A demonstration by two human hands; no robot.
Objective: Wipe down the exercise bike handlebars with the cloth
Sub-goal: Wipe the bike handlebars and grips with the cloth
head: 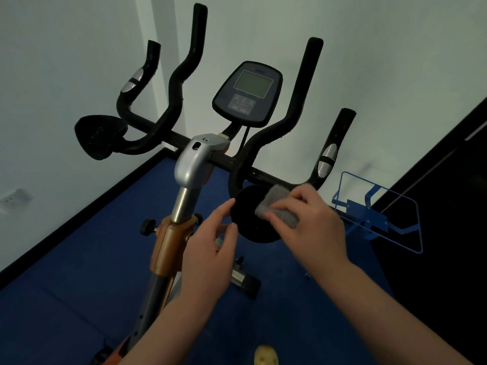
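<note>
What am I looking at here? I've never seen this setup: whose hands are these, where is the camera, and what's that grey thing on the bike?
This is one picture from a camera worn on a person's head, looking forward and down, so the two bare hands are that person's own. In front stands an exercise bike: black handlebars with several upright grips, a console with a blank screen between them, and a silver stem clamp below. The right hand presses a grey cloth onto the round black right elbow pad. The left hand touches that pad's edge with its fingers, holding nothing. The matching left elbow pad is untouched. The floor is blue, with a blue metal frame at right.
</note>
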